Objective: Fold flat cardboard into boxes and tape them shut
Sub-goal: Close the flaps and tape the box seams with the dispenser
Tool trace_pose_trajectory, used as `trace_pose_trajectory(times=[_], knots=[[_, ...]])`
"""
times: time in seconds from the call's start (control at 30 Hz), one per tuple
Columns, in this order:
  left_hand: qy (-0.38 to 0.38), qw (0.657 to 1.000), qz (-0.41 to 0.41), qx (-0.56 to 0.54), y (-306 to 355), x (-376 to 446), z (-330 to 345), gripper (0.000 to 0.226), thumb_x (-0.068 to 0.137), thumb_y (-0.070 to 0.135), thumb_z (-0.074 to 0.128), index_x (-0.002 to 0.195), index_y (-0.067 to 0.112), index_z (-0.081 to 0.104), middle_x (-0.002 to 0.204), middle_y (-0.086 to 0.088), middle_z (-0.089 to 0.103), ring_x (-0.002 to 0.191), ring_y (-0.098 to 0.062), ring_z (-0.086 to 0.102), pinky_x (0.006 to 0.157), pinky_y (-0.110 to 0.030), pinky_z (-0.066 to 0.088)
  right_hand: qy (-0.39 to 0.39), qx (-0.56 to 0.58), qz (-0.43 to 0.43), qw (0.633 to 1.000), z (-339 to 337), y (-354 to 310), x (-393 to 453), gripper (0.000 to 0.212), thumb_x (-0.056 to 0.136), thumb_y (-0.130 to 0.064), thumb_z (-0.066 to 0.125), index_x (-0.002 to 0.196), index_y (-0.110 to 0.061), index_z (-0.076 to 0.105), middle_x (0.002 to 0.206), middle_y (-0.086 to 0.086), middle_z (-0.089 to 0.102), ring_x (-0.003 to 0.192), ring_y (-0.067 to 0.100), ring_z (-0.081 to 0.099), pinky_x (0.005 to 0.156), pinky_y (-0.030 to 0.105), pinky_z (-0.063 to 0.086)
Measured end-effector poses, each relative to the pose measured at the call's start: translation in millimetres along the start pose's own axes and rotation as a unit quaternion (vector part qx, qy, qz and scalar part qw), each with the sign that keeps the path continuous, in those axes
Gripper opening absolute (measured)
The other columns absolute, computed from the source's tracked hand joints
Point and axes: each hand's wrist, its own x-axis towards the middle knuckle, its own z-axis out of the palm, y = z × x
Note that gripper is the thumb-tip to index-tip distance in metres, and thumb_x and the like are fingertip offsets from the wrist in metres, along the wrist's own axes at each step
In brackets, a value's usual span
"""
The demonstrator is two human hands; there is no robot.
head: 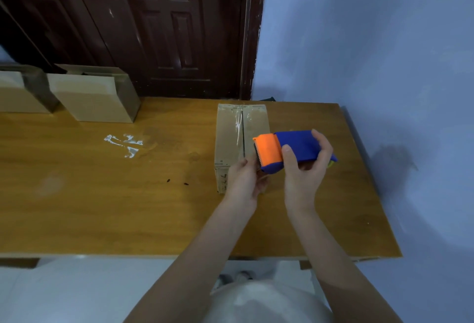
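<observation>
1. Holding the blue-and-orange plastic tape dispenser [287,151] in my right hand [302,169], fingers wrapped round it, just right of the brown cardboard box [230,138].
2. My left hand [243,181] pinches at the box's near end.
3. I judge the seam runs away from me; next pull follows it.

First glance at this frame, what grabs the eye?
The blue and orange tape dispenser, gripped in the right hand over the near end of a taped box on the table. The left hand reaches to its cutter edge. Crumpled tape scraps lie mid-table.
</observation>
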Motion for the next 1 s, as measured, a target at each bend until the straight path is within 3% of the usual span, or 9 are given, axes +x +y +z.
trace_pose_trajectory(times=[0.17,0.4,0.67,1.0], knots=[[0.09,0.972,0.195,0.096,-8.5,3.0,2.4,0.017,0.097,0.018,0.052,0.081,0.012,0.052,0.072,-0.002,0.058,0.053,-0.003,0.054,0.046,-0.016,0.043,0.0,-0.006,-0.006,1.0,10.0,-0.9,-1.0,0.047,0.079,-0.012,0.066,0.119,-0.012,0.039,0.11,-0.012,0.043,0.087,-0.007,0.053,0.074,0.016,0.049],[0.116,0.91,0.344,0.203,-11.7,0.6,-1.7,0.013,0.096,0.017,0.054,0.084,0.017,0.049,0.075,0.003,0.058,0.06,0.003,0.054,0.056,-0.016,0.045,0.037,0.012,-0.001,0.999,16.8,-2.1,2.6,0.039,0.082,0.007,0.06,0.114,-0.004,0.039,0.104,-0.009,0.042,0.079,-0.013,0.052,0.066,0.01,0.046],[0.135,0.9,0.337,0.242,-13.6,4.3,-9.2,0.02,0.096,0.022,0.053,0.078,0.024,0.046,0.071,0.003,0.057,0.058,-0.003,0.053,0.053,-0.016,0.042,0.057,0.005,0.001,0.998,21.3,-7.1,7.0,0.037,0.082,0.009,0.058,0.108,-0.009,0.039,0.102,-0.007,0.044,0.076,-0.009,0.054,0.065,0.01,0.047],[0.152,0.922,0.261,0.242,-2.9,5.2,-46.8,0.018,0.095,0.026,0.054,0.079,0.018,0.052,0.07,-0.002,0.058,0.058,-0.01,0.054,0.052,-0.024,0.046,0.125,0.059,0.028,0.99,11.1,-6.2,24.7,0.028,0.083,-0.001,0.058,0.102,-0.011,0.04,0.1,-0.002,0.044,0.068,-0.007,0.051,0.06,0.013,0.044]])
